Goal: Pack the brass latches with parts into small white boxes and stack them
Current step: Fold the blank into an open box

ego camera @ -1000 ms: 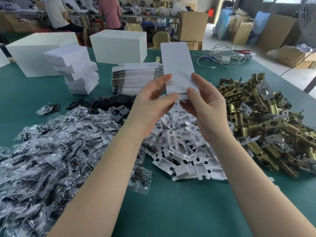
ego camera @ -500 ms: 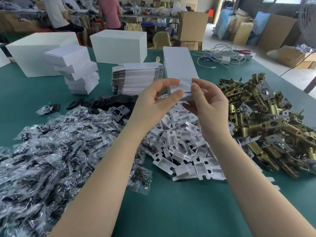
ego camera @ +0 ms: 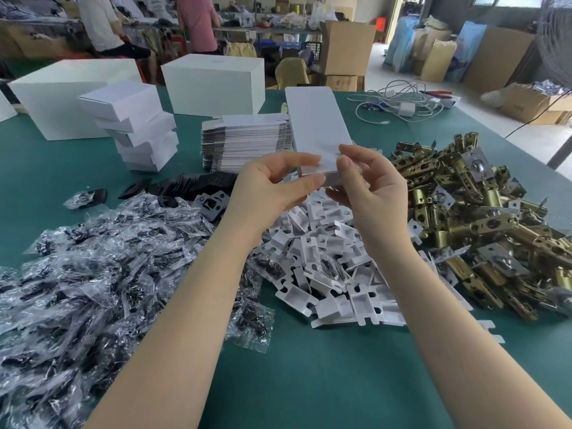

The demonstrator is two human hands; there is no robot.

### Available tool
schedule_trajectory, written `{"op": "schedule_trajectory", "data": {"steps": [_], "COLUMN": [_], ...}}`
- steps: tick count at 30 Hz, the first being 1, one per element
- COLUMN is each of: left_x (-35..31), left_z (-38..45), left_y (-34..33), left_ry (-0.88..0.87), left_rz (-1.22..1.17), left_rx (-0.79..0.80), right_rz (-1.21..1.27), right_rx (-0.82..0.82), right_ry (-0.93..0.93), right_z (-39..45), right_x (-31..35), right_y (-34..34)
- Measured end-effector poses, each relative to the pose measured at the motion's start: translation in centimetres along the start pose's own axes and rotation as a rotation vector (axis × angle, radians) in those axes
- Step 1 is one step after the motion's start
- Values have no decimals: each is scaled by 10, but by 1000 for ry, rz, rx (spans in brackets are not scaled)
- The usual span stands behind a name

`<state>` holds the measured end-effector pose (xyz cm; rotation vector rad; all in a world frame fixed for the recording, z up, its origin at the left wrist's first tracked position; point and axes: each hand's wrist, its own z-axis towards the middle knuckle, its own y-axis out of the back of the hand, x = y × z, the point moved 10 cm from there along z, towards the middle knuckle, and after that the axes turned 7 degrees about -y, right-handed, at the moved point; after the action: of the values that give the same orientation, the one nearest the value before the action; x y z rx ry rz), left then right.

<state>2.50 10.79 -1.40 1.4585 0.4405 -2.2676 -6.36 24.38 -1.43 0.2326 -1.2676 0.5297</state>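
Note:
Above the table's middle I hold a flat white box blank (ego camera: 315,125) by its near end. My left hand (ego camera: 272,187) pinches that end between thumb and fingers. My right hand (ego camera: 368,184) grips the same end from the right, where a folded flap shows grey. A heap of brass latches (ego camera: 483,218) lies to the right. White card inserts (ego camera: 328,255) are piled below my hands. Clear bags of dark parts (ego camera: 93,267) cover the left. Behind them lies a stack of flat blanks (ego camera: 244,140), and a stack of finished small white boxes (ego camera: 136,125) stands at its left.
Two large white boxes (ego camera: 213,82) stand at the table's far side. Black plates (ego camera: 198,184) lie behind the bags. White cables and a charger (ego camera: 402,103) lie far right. People work at another table behind. Bare green tabletop (ego camera: 309,373) shows between my forearms.
The blank has tipped further away and sunk a little. My fingers have shifted along its near end, and the end flap now shows folded between my thumbs.

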Motion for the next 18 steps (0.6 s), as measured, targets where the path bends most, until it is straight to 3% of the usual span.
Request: {"op": "schedule_trajectory", "data": {"steps": [3, 7, 18], "left_x": [3, 8, 46], "left_z": [-1, -1, -7], "left_y": [2, 0, 4], "left_ry": [33, 66, 378], "left_rz": [-34, -69, -444], "left_rx": [-26, -45, -189], "right_rz": [-73, -93, 104], "right_rx": [47, -14, 22], "right_ry": [42, 50, -171], "right_z": [0, 2, 6], "right_x": [5, 0, -30], "right_y": [-3, 4, 2]}}
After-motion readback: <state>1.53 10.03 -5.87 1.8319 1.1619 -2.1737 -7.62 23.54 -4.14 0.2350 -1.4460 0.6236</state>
